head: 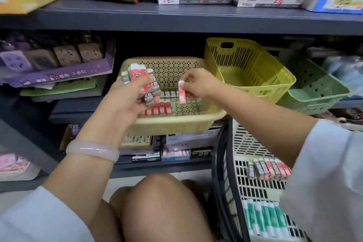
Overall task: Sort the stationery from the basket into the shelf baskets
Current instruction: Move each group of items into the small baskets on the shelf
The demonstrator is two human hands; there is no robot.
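My left hand grips a bunch of small red and brown lead-refill packs above the beige shelf basket. My right hand pinches a single red pack, hanging upright over the same basket. Inside the basket lie a row of brown 2B packs and a row of red packs. At the lower right stands the white source basket, holding more red and brown packs and green-white glue sticks.
An empty yellow basket and a green basket sit on the shelf right of the beige one. Purple display boxes fill the left of the shelf. Boxed stock lies on the shelf below. My knee is at the bottom centre.
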